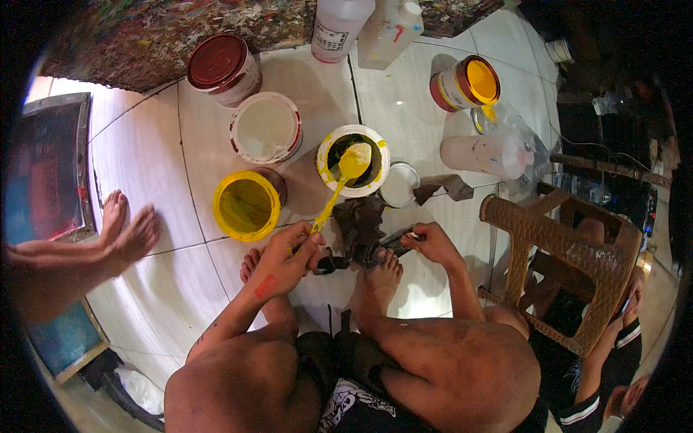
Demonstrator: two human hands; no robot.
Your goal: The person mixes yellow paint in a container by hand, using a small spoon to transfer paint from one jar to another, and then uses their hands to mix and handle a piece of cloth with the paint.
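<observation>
My left hand (pixel 283 258) is closed round the handle of a paint-coated yellow spoon (pixel 354 162). The spoon's bowl, thick with yellow paint, lies over the mouth of a white-rimmed tub (pixel 382 157) with dark, yellow-smeared insides. Crumpled dark brown sheet material (pixel 359 227) hangs between my hands, against the tub's near side; whether it is paper or plastic I cannot tell. My right hand (pixel 436 245) pinches a dark flat strip (pixel 398 239) that seems part of this sheet. Left of the tub stands a yellow-rimmed bucket (pixel 276 204) with dark yellow paint inside.
Behind stand a white-topped tub (pixel 266 127), a red-lidded tub (pixel 216 62) and two translucent jugs (pixel 342 29). A small round tin (pixel 399 184), a yellow paint can (pixel 481 79) and a plastic bottle (pixel 480 155) sit rightward. A brown stool (pixel 570 245) and people's limbs flank me.
</observation>
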